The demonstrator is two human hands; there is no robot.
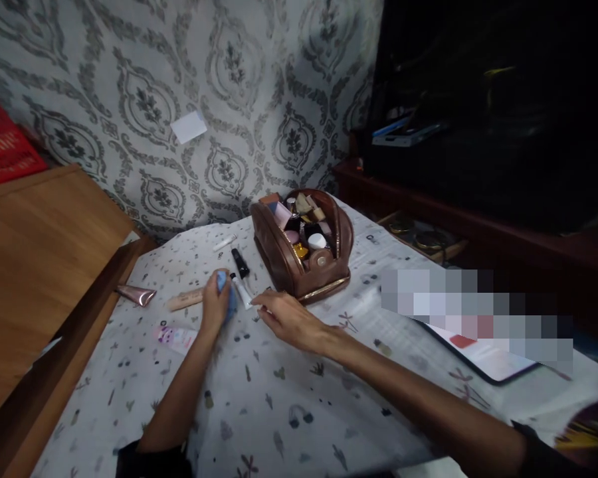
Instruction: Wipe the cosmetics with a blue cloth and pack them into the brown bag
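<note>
My left hand (215, 307) is closed around a crumpled blue cloth (222, 281). Just right of it lies a small white tube (242, 292) with a black cap. My right hand (289, 320) reaches toward the tube's lower end, fingertips at or very near it, thumb apart; whether they touch is hard to tell. A black tube (240, 263) lies beyond. Left of my left hand are a beige tube (184, 300) and a pink-and-white printed tube (174, 337), partly hidden by my forearm. A brown cosmetic bag (282, 255) stands unzipped, full of cosmetics.
A thin white stick-like item (224, 242) and a shiny rose-coloured tube (137, 294) lie on the patterned cloth cover (259, 411). A tablet-like device (498, 362), partly blurred out, rests at right. Wooden furniture (44, 265) borders the left; the patterned wall (229, 99) stands behind.
</note>
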